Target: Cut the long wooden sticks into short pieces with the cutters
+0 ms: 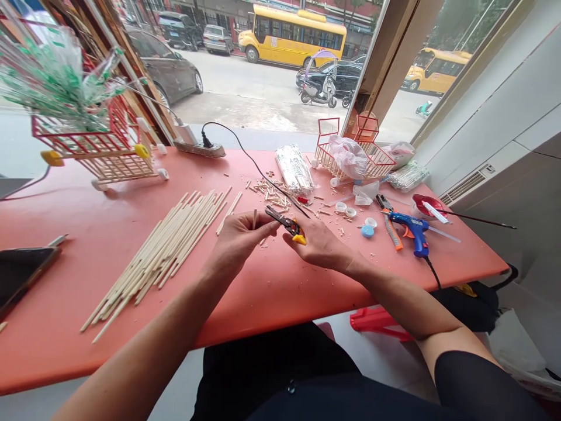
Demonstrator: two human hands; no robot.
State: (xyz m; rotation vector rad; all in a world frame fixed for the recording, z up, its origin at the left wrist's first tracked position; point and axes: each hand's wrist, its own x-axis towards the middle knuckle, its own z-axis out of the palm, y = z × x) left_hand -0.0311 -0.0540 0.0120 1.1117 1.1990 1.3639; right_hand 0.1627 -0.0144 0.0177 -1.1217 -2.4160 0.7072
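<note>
My right hand (318,242) is closed on pliers (284,221) with dark jaws and yellow handles, their tip pointing left. Just left of the jaws, my left hand (240,237) pinches a short wooden stick (255,219), which pokes up between the fingers. Both hands are over the front half of the red table (280,292). A pile of long wooden sticks (162,251) lies left of my left hand. Beyond the hands are scattered short stick pieces (272,193).
A basket of sticks (118,166) with plastic wrappers stands back left, another (372,161) back right. On the right lie a blue glue gun (416,234) and small white caps (350,212). A black cable (249,155) crosses the back. A dark device (26,269) lies left.
</note>
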